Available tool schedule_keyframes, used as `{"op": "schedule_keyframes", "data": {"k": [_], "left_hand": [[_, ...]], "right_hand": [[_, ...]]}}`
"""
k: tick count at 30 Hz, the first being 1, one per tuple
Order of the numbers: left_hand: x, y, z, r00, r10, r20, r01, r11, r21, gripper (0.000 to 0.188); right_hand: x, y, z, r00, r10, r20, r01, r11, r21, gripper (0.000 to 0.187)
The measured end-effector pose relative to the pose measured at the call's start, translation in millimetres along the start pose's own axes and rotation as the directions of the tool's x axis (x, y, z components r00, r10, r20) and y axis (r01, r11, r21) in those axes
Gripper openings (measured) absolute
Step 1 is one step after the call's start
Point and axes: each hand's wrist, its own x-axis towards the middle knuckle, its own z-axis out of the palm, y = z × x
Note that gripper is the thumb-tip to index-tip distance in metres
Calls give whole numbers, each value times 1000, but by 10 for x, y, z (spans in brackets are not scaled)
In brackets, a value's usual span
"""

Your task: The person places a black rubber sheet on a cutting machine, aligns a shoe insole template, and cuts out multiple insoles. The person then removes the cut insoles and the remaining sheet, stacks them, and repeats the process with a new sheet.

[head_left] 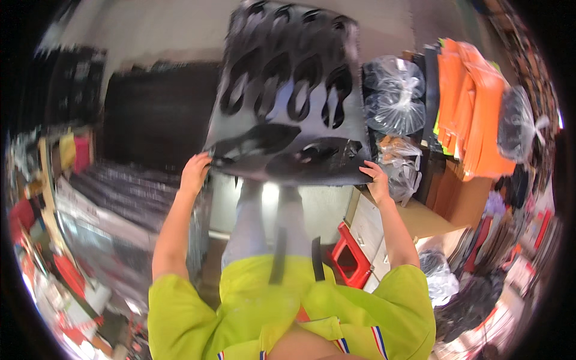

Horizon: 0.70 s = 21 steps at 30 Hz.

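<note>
A large, flexible dark grey sheet (318, 133) stretches out in front of me, with rows of black or cut-out shoe-sole shapes across it. At its near left corner my left hand (196, 172) is closed, thumb and fingers pinching the edge. My right hand (377, 179) grips the near right corner in the same way. Between the two hands the near edge hangs over my lower legs. Blur on the far part hides whether the sole shapes are holes or dark patches.
Stacked dark sheets (156, 114) stand to the left, beside a plastic-wrapped pile (114, 216). On the right are clear bags of dark items (394, 99), folded orange sheets (474, 108) and a wooden cabinet (414, 219). A red plastic stool (353, 255) sits near my legs.
</note>
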Motion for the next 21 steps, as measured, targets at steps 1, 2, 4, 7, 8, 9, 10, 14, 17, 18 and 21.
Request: {"op": "schedule_keyframes", "data": {"k": [1,2,4,7,8,9,10,14,17,18,21], "left_hand": [[-133,12,75,993,-14,116,9,999,47,26],[-313,50,119,978,-19,208,0,996,90,25],[-758,224,148,736,-380,560,353,922,161,24],[-1476,617,73,639,-517,569,490,844,217,22],[-1705,766,23,627,-555,546,539,816,211,24],[-1891,882,-39,649,-583,489,564,800,206,25],[-2083,1016,-99,646,-631,429,610,765,207,26],[-2852,1291,-422,710,-663,-236,672,739,-55,28],[-3283,1042,-684,483,-552,-680,749,662,-6,19],[-3449,893,-804,417,-562,-714,807,590,7,32],[-3830,496,-1002,312,-627,-714,885,465,-22,71]], "right_hand": [[-100,71,14,982,64,176,-34,985,-172,38],[-201,146,9,938,88,336,22,951,-309,38],[-445,254,-15,837,164,522,87,902,-423,37],[-759,216,0,773,276,571,2,899,-437,37],[-799,132,75,799,295,523,-50,900,-432,31],[-751,27,107,739,331,587,-82,909,-409,30],[-657,-123,206,739,301,603,17,886,-463,32],[-113,-1004,701,752,51,657,256,896,-363,40],[265,-1893,1249,718,-229,657,410,902,-133,29],[285,-2224,1461,719,-318,617,400,916,6,21],[254,-3252,2230,608,-501,616,523,836,163,17]]}}
